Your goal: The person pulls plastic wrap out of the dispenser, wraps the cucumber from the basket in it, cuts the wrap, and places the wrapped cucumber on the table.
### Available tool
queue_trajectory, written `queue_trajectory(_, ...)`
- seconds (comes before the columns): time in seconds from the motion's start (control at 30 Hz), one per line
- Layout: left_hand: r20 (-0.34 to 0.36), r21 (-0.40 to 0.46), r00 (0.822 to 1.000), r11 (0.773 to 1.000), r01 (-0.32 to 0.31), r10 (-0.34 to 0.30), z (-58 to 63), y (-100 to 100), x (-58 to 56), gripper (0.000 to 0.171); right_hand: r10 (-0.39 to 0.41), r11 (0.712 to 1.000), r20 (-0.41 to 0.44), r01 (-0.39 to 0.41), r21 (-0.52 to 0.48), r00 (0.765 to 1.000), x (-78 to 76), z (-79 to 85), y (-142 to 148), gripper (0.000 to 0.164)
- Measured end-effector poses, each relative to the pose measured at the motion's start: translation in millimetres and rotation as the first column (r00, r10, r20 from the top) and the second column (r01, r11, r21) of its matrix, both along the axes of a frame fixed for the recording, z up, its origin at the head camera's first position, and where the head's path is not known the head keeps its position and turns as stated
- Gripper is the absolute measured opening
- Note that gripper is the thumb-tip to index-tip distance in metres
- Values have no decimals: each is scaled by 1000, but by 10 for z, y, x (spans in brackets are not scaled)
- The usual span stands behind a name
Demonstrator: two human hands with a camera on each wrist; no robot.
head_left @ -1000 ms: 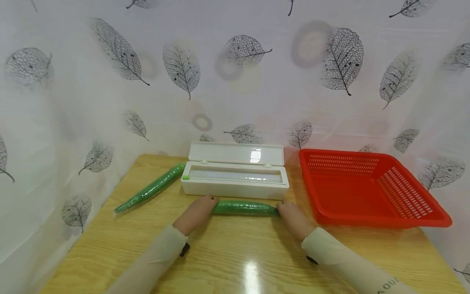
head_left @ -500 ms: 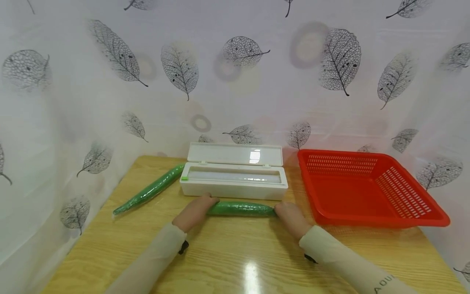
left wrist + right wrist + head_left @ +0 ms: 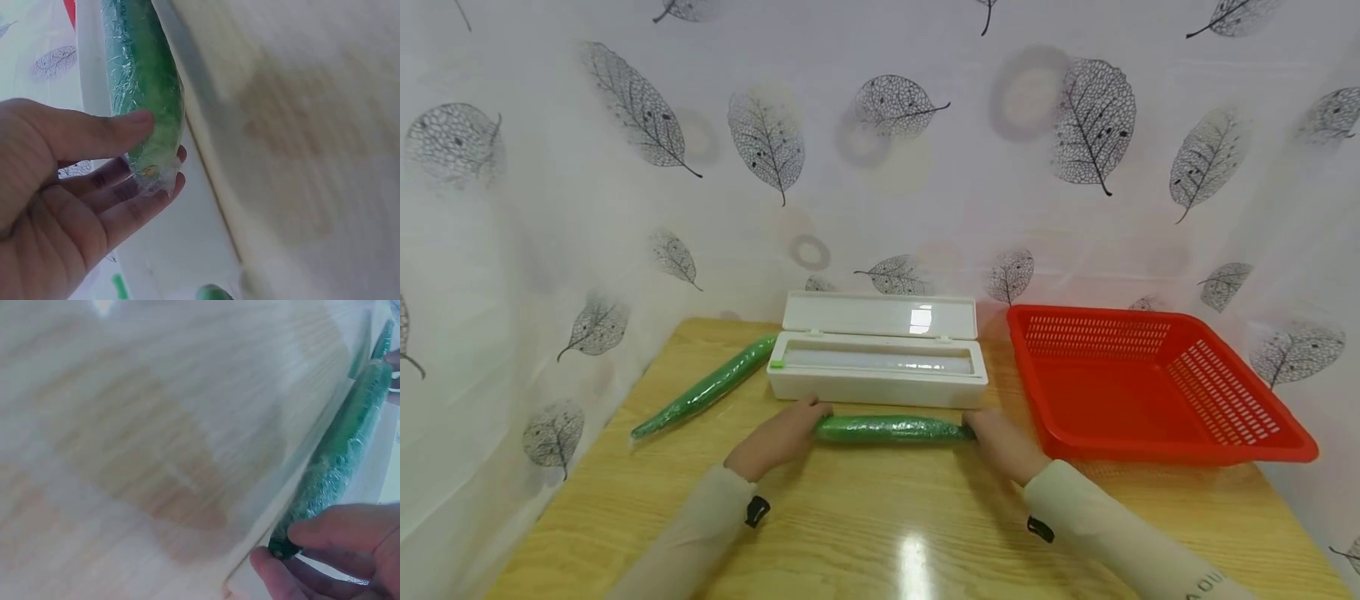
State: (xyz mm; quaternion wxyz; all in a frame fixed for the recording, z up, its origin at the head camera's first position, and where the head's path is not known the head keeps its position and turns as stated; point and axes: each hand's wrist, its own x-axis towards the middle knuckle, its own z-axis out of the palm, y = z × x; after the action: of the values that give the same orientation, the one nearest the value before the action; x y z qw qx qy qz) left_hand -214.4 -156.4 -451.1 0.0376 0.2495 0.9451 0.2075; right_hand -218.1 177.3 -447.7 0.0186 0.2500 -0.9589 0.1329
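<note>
A long green cucumber (image 3: 891, 429) wrapped in clear film lies crosswise between my hands, in front of the white box. My left hand (image 3: 782, 437) pinches its left end. In the left wrist view the thumb presses on top of the wrapped cucumber (image 3: 147, 81), with fingers under the crinkled film at its tip. My right hand (image 3: 1003, 446) holds the darker, narrower right end. The right wrist view has the thumb and fingertips of that hand (image 3: 344, 537) pinching the dark tip, with film bunched along the cucumber (image 3: 350, 437).
Behind the cucumber stands a long white box (image 3: 880, 389), lid raised, with a roll of clear film inside and a green tab at its left. Another wrapped cucumber (image 3: 711, 387) lies at the left of the wooden table (image 3: 850, 525). A red plastic basket (image 3: 1045, 417) stands at the right.
My left hand has shifted left along the cucumber to its end. My right hand has moved slightly right over the last half second. The box, basket and other cucumber have stayed put.
</note>
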Motion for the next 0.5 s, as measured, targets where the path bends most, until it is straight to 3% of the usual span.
queue_trajectory(0.2, -13, -2, 1000, 1000, 17, -17, -50, -60, 51, 25, -5, 1000, 84, 6, -13, 996, 18, -29, -35, 11)
queue_trajectory(0.5, 28, 21, 999, 1000, 16, -17, -91, -72, 36, 32, -21, 1000, 62, 20, 16, 998, 45, -61, -56, 13)
